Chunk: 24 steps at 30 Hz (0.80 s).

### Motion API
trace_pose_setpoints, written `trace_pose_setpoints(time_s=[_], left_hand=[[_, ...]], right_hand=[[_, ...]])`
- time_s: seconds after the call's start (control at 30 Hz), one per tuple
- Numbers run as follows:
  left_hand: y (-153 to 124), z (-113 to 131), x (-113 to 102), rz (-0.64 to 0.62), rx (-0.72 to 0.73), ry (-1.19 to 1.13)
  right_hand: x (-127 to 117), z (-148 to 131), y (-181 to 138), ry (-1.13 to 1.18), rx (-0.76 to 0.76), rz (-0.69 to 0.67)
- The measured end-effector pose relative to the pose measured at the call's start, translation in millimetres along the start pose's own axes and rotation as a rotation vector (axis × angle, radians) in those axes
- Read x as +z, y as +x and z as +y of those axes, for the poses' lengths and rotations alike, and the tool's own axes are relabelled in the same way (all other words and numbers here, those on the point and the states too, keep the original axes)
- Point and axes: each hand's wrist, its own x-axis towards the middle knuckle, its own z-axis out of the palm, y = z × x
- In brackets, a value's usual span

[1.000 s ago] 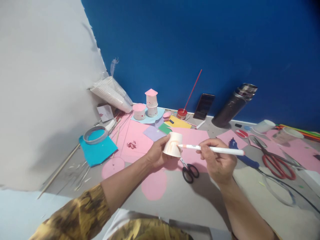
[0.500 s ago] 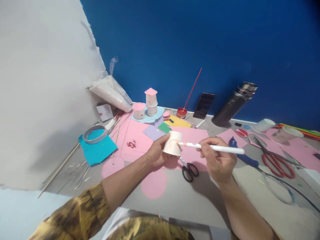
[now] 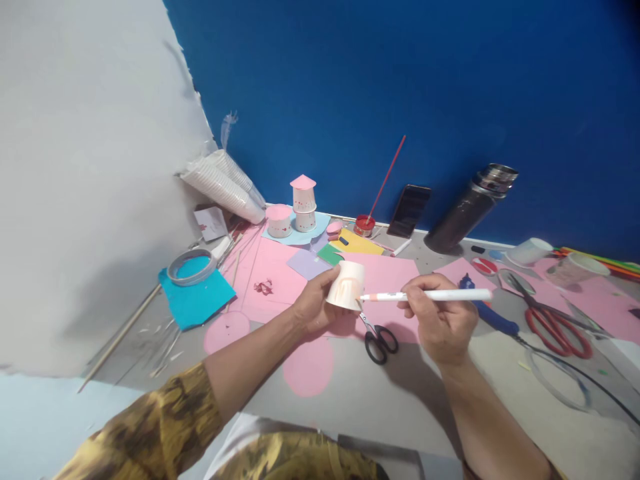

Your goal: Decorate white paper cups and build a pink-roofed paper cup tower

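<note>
My left hand [image 3: 313, 303] is closed around a small white paper cup [image 3: 347, 285], held on its side above the table with arch-shaped marks on its wall. My right hand [image 3: 440, 319] pinches a white marker pen [image 3: 430, 295] that lies almost level, its orange tip touching the cup's side near the rim. Black-handled scissors [image 3: 377, 337] lie on the table just under the cup and pen. Pink paper sheets [image 3: 273, 273] and pink paper discs [image 3: 307, 367] lie beneath both hands.
At the back stand a decorated cup tower [image 3: 303, 203], a pink-topped cup [image 3: 279, 221], a stack of cups [image 3: 225, 183], a red paint pot [image 3: 363, 225], a phone [image 3: 409, 211] and a dark flask [image 3: 467, 207]. Red scissors [image 3: 553, 323], a blue glue gun [image 3: 487, 313] and a tape roll [image 3: 190, 265] lie around.
The pen has tilted to lie more level, and its tip has slid slightly lower and to the right along the cup. The cup has barely moved.
</note>
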Motion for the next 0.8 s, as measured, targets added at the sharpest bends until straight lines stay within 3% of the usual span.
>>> trace_pose_setpoints(time_s=[0.13,0.37,0.53,0.67,0.8], left_hand=[[0.4,-3.3,-0.2,0.021,0.005,-0.035],[0.3,-3.1,2.7,0.164,0.044,0.031],[-0.1,-1.6,4.0,0.119,0.009,-0.039],[-0.1,-2.6,3.2,0.165,0.035,0.016],[-0.1,-2.8,3.4,0.135,0.032,-0.016]], right_hand=[[1.4,-0.3,-1.2,0.018,-0.01,0.028],[2.1,-2.1,-2.9,0.012,-0.047,-0.056],[2.4,-2.3,-2.4,-0.019,-0.038,0.002],[2.0,-2.2,-2.6,-0.005,-0.016,-0.046],[1.9,-2.6,-1.6,-0.019,-0.019,0.029]])
